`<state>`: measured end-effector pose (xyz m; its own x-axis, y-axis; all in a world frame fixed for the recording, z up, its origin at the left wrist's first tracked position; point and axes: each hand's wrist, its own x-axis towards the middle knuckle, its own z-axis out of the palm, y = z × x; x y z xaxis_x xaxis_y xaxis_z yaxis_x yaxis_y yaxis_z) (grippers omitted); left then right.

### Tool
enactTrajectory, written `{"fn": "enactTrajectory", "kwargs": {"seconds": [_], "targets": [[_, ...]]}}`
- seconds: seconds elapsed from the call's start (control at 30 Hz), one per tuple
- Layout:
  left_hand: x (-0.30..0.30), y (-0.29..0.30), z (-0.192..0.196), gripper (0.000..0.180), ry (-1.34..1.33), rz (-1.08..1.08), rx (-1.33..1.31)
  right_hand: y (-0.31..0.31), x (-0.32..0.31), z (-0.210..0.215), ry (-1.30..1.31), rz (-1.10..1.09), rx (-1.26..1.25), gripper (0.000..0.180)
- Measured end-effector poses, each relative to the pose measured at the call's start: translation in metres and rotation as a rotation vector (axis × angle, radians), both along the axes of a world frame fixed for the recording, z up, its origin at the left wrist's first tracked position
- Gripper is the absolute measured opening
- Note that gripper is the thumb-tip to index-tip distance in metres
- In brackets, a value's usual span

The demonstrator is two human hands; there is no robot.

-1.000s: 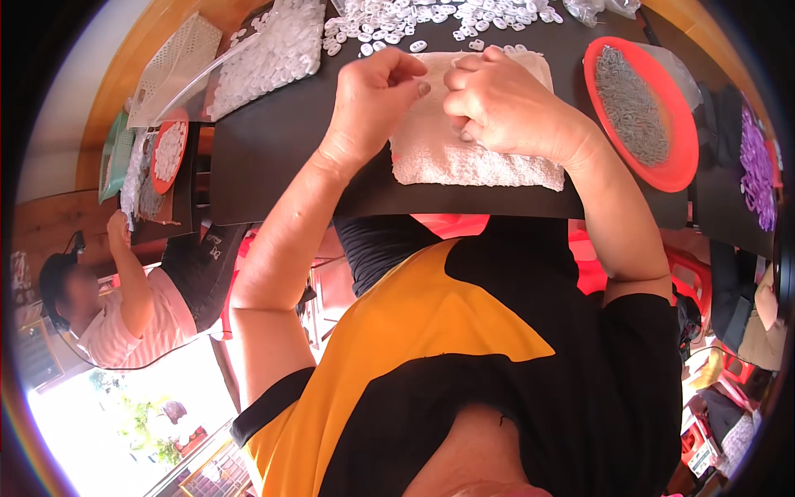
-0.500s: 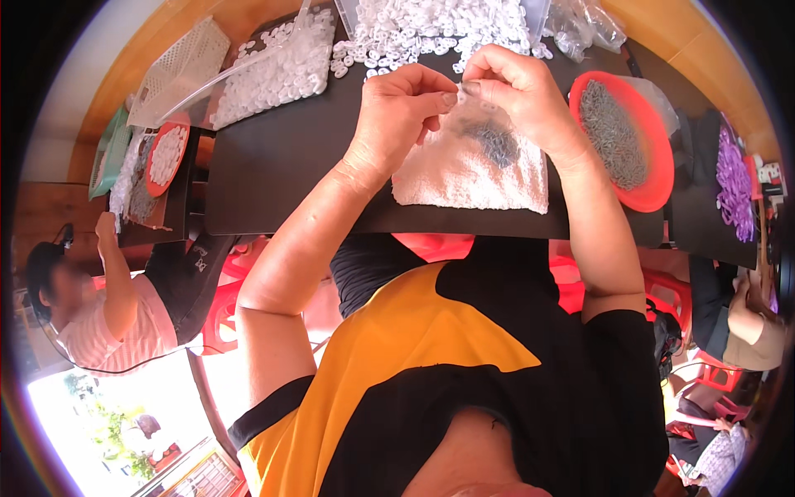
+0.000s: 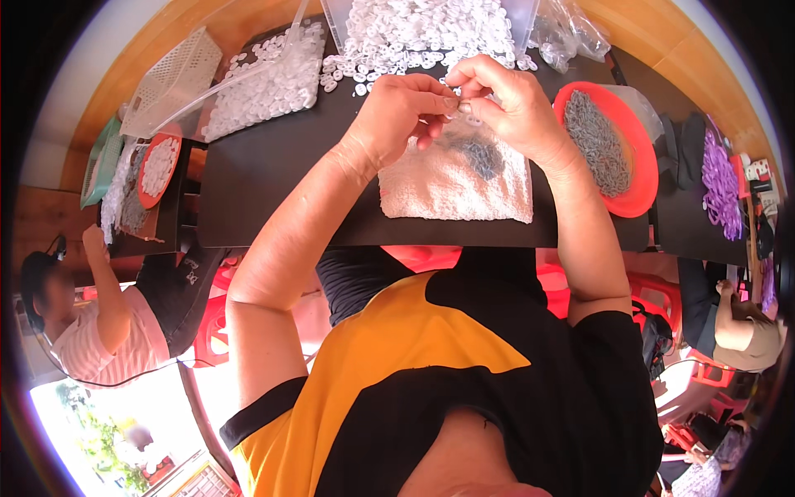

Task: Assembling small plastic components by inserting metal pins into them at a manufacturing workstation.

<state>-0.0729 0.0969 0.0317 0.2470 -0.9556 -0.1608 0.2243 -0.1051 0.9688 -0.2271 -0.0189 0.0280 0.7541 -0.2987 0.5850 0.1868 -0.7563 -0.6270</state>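
Head view, looking down. A dark table (image 3: 273,178) spans the upper half of the frame. In the upper centre lies a heap of small white rings (image 3: 422,29); a second batch of white rings (image 3: 269,83) lies in the upper left on a clear sheet, with a white plastic basket (image 3: 174,74) further left. A white towel (image 3: 455,178) lies at centre frame, bearing a small cluster of grey metal pieces (image 3: 480,156). A red bowl (image 3: 642,178) of grey metal pieces sits to the right of the towel, with a pile of purple pieces (image 3: 719,178) near the right edge.

The left hand (image 3: 389,116) and the right hand (image 3: 513,108) meet just above the upper edge of the towel, in front of the white heap. On each hand the thumb and forefinger are pressed together, and the two pinches touch tip to tip. Between them sits a tiny part (image 3: 458,105), largely hidden by the fingertips (image 3: 447,102); its kind cannot be told. The remaining fingers of both hands curl loosely inward. The grey cluster on the towel lies just below the right hand, apart from the fingers.

At the lower left, another person (image 3: 91,323) in a striped shirt works at a separate small table. A further person (image 3: 737,331) sits at the right edge.
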Motion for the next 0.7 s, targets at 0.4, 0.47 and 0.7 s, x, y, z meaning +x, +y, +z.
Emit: {"fn": "enactTrajectory", "kwargs": {"seconds": [0.4, 0.47, 0.7], "targets": [[0.012, -0.008, -0.006, 0.010, 0.088, -0.192, 0.047, 0.005, -0.003, 0.006, 0.074, 0.086, -0.010, 0.024], [0.013, -0.008, -0.009, 0.011, 0.114, -0.193, 0.037, 0.005, -0.001, 0.004, 0.077, 0.085, 0.001, 0.023], [0.009, -0.005, -0.018, 0.014, 0.205, -0.039, -0.056, 0.003, 0.005, -0.003, 0.021, -0.046, -0.060, 0.012]]}}
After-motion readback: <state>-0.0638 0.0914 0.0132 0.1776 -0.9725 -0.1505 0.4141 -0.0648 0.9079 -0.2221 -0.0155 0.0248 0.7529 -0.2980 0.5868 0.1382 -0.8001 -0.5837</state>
